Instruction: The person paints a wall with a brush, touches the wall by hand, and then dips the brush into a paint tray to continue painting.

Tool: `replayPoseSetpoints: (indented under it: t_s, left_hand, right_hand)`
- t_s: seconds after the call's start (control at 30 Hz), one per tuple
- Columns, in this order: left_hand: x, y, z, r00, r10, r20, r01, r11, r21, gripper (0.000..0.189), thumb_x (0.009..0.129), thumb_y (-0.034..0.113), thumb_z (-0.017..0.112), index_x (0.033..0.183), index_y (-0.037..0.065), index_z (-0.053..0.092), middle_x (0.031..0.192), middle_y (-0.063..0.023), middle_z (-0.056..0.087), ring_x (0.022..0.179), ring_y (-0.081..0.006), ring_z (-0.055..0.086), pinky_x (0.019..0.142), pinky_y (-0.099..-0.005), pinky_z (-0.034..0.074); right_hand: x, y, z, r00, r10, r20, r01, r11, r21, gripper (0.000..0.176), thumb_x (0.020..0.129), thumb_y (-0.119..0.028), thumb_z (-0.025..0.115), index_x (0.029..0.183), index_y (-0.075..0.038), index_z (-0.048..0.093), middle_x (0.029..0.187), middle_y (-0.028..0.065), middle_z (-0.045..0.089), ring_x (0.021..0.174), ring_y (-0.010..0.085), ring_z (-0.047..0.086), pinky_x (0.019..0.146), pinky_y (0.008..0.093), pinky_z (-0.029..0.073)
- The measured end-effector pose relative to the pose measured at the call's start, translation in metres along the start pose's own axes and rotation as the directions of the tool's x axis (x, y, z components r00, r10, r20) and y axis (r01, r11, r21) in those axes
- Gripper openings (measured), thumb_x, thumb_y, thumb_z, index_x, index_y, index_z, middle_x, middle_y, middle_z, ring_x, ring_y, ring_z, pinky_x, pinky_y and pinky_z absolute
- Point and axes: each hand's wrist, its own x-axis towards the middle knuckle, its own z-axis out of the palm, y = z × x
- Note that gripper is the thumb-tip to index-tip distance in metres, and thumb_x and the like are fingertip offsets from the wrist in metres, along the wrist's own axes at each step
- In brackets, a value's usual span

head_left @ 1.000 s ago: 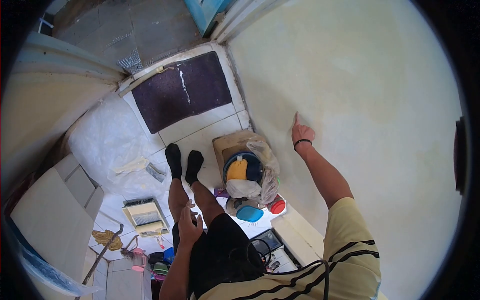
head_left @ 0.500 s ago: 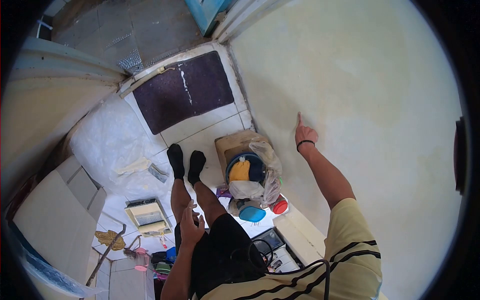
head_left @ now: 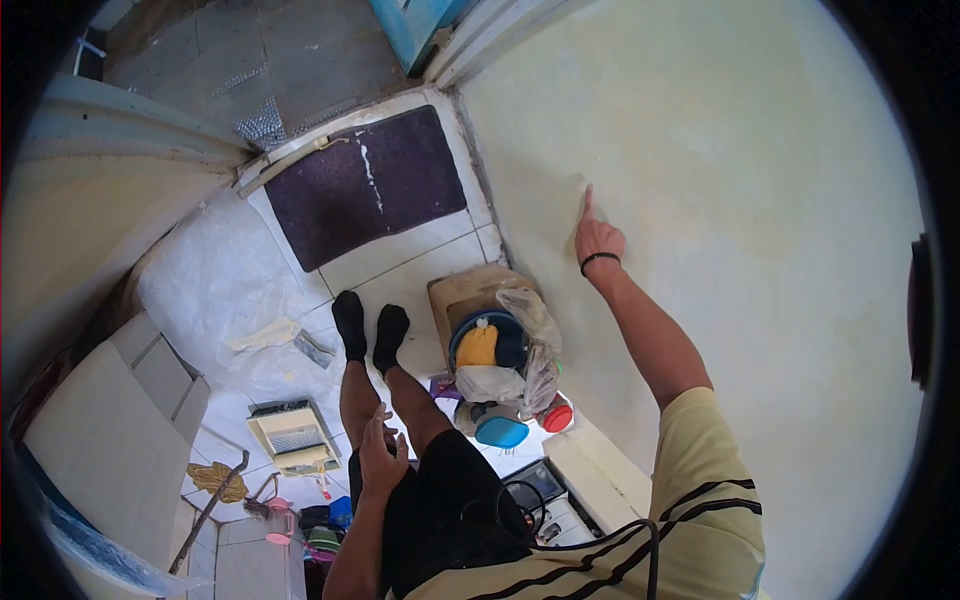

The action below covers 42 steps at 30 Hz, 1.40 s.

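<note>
My right hand (head_left: 600,238), with a black band at the wrist, is raised against the pale wall (head_left: 760,300). Its index finger is stretched out with the tip at the wall surface, the other fingers are curled, and nothing shows in it. Low in front of my black shorts hangs my left hand (head_left: 382,462), its fingers loosely bent and apart, with no object visible in it. The wall has faint yellowish, uneven patches around the right hand.
A cardboard box (head_left: 450,300) with a bucket, plastic bags and blue- and red-lidded containers stands by the wall. A dark mat (head_left: 370,190) lies at the doorway. Plastic sheeting (head_left: 220,270), a flat scraper (head_left: 314,349) and a paint tray (head_left: 294,437) are on the tiled floor.
My right hand has slid up along the wall, away from me and slightly left, index finger still extended. My left hand has hardly moved.
</note>
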Motion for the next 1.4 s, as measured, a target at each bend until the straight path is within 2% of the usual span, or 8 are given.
replayPoseSetpoints:
  t_s: [0.07, 0.13, 0.67, 0.73, 0.97, 1.03, 1.13, 1.4]
  left_hand:
    - [0.0, 0.001, 0.001, 0.999, -0.045, 0.006, 0.045, 0.998, -0.048, 0.059, 0.077, 0.002, 0.058, 0.133, -0.003, 0.042, 0.109, -0.0186, 0.059, 0.085, -0.0293, 0.06, 0.086, -0.0404, 0.046]
    - [0.001, 0.0, 0.003, 0.996, 0.081, -0.029, -0.079, 0.994, 0.074, 0.059, 0.077, 0.0, 0.059, 0.133, -0.001, 0.042, 0.11, -0.0149, 0.058, 0.077, -0.0221, 0.062, 0.068, -0.0319, 0.051]
    - [-0.002, -0.005, 0.006, 0.999, 0.028, -0.018, -0.028, 1.0, 0.011, 0.057, 0.077, 0.001, 0.06, 0.132, -0.002, 0.043, 0.112, -0.0149, 0.057, 0.078, -0.0221, 0.062, 0.066, -0.0313, 0.051]
    - [-0.002, -0.002, 0.005, 0.995, -0.097, 0.022, 0.099, 0.992, -0.077, 0.061, 0.076, 0.002, 0.059, 0.135, -0.002, 0.041, 0.11, -0.017, 0.058, 0.083, -0.0251, 0.06, 0.08, -0.0348, 0.049]
    - [0.0, 0.001, 0.0, 0.999, -0.046, 0.023, 0.046, 0.999, -0.009, 0.061, 0.076, 0.002, 0.059, 0.134, -0.002, 0.042, 0.112, -0.0187, 0.059, 0.089, -0.0283, 0.06, 0.084, -0.0372, 0.048]
    - [0.001, -0.004, 0.002, 0.999, 0.031, -0.01, -0.031, 1.0, 0.001, 0.057, 0.078, 0.001, 0.06, 0.132, -0.002, 0.042, 0.111, -0.0156, 0.057, 0.079, -0.0226, 0.063, 0.068, -0.0327, 0.051]
    - [-0.001, -0.004, 0.001, 0.998, -0.058, 0.021, 0.059, 0.998, -0.037, 0.06, 0.077, 0.002, 0.059, 0.134, -0.002, 0.041, 0.112, -0.0187, 0.058, 0.093, -0.0306, 0.059, 0.085, -0.038, 0.048]
    - [0.0, -0.006, 0.001, 0.997, -0.074, 0.023, 0.075, 0.996, -0.046, 0.06, 0.077, 0.002, 0.058, 0.134, -0.002, 0.041, 0.111, -0.018, 0.058, 0.087, -0.0272, 0.059, 0.081, -0.0364, 0.049]
  right_hand:
    - [0.008, 0.002, -0.009, 0.997, -0.015, -0.07, 0.013, 0.999, -0.03, 0.082, 0.087, -0.013, 0.052, 0.15, -0.003, 0.0, 0.078, 0.0089, 0.071, 0.065, 0.022, 0.068, 0.052, 0.0385, 0.05]
    - [0.014, 0.002, -0.019, 0.998, -0.009, -0.067, 0.005, 0.998, -0.066, 0.083, 0.087, -0.013, 0.052, 0.15, -0.002, -0.001, 0.079, 0.0091, 0.072, 0.066, 0.0219, 0.068, 0.052, 0.0386, 0.05]
    - [0.045, 0.002, -0.03, 0.998, 0.011, -0.068, -0.017, 0.996, -0.089, 0.078, 0.091, -0.014, 0.046, 0.15, -0.003, -0.003, 0.084, 0.013, 0.071, 0.064, 0.0262, 0.069, 0.048, 0.0458, 0.052]
    - [0.046, 0.0, -0.032, 0.998, 0.006, -0.059, -0.009, 0.998, -0.066, 0.076, 0.091, -0.014, 0.046, 0.15, -0.004, -0.001, 0.085, 0.0132, 0.071, 0.065, 0.0262, 0.069, 0.048, 0.0455, 0.053]
    - [0.034, -0.006, -0.02, 0.995, -0.101, 0.01, 0.101, 0.991, -0.092, 0.07, 0.092, -0.013, 0.043, 0.151, -0.009, 0.008, 0.092, 0.0075, 0.071, 0.08, 0.0244, 0.069, 0.063, 0.0397, 0.054]
    - [0.033, -0.005, -0.018, 0.996, -0.085, 0.029, 0.087, 0.993, -0.078, 0.07, 0.092, -0.013, 0.043, 0.151, -0.009, 0.007, 0.093, 0.0079, 0.071, 0.08, 0.0243, 0.069, 0.063, 0.04, 0.054]
    - [0.041, -0.002, -0.012, 0.997, -0.062, 0.048, 0.065, 0.996, -0.061, 0.071, 0.092, -0.013, 0.044, 0.152, -0.01, 0.005, 0.095, 0.0105, 0.071, 0.078, 0.0249, 0.069, 0.056, 0.0424, 0.054]
    - [0.057, -0.002, 0.001, 0.997, -0.058, 0.041, 0.062, 0.992, -0.107, 0.072, 0.093, -0.014, 0.044, 0.152, -0.011, 0.003, 0.099, 0.012, 0.07, 0.076, 0.0254, 0.069, 0.05, 0.0452, 0.054]
